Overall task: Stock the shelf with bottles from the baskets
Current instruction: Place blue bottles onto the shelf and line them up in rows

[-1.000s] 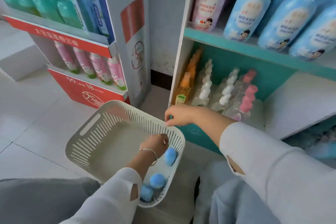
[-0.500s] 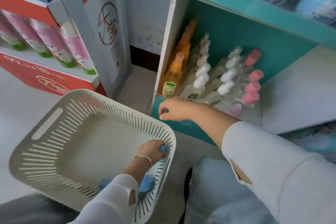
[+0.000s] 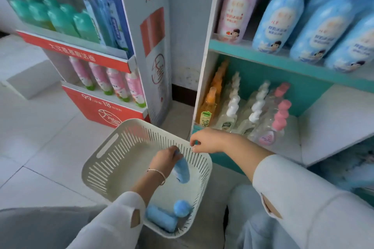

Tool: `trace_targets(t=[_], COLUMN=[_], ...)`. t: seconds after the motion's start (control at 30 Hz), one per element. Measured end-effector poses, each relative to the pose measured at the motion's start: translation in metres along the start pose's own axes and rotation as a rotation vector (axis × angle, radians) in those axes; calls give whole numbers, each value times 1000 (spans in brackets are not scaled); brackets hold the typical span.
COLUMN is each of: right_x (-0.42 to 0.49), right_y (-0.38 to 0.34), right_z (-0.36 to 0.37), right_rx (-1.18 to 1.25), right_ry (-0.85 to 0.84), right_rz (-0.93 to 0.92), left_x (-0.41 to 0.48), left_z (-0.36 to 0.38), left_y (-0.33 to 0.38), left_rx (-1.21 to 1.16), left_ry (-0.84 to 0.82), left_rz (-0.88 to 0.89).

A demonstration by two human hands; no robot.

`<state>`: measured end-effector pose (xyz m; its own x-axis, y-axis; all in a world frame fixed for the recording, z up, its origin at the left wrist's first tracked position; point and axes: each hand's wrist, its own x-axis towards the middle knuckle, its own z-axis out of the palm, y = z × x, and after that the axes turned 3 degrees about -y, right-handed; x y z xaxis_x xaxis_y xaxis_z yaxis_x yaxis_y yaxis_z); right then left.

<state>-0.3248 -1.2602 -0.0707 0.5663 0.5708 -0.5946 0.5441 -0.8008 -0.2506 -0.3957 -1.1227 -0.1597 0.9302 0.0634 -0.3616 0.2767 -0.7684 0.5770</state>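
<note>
From the head camera, looking down over the person's arms, the one real change is in the basket (image 3: 95,170). Half a second ago the left hand (image 3: 165,159) was pressed low against the far wall with its fingers on a blue cap. Now it has come up a little, and a blue bottle (image 3: 182,172) hangs from it, cap end in the hand and body pointing down into the basket. The fingers are curled round the top of the bottle, though the back of the hand hides most of them, so I can't say how firm the grip is or whether the bottle's base is fully clear of the basket floor. A second ago three blue shapes lay together in the near corner. Two blue bottles (image 3: 159,218) remain there, lying on their sides. The right hand (image 3: 208,141) has stayed where it was, pinching the basket's rim on the side nearest the shelf (image 3: 263,58), which looks like it is steadying the basket. For the task, I'd judge one bottle picked and not yet placed. It still has to clear the rim and travel to the shelf, where the lower compartment has bare board to the right of the pink-capped bottles (image 3: 281,115).
</note>
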Motion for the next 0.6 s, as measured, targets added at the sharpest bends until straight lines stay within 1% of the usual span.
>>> trace_targets(t=[0.17,0.23,0.33,0.4,0.53,0.6], right_x=[-34,-48,-69,-79,-95,-105], right_y=[-25,-31,-38,-43,-44,-38], right_z=[4,2,-5,-9,-20,-28], right_rx=[182,306,529,635,715,762], right_ry=[103,157,226,267,409,455], right_rz=[-39,-37,-83,-112,-103,-116], left_x=[-35,-48,-67,-77,-94,-99], left_z=[-64,-86,-112,-124,-134,-135], left_y=[31,47,75,95,129,140], left_rx=[-80,-95,-67,-21,60,-15], left_ry=[187,245,331,404,515,533], left_rz=[110,174,244,246,225,281])
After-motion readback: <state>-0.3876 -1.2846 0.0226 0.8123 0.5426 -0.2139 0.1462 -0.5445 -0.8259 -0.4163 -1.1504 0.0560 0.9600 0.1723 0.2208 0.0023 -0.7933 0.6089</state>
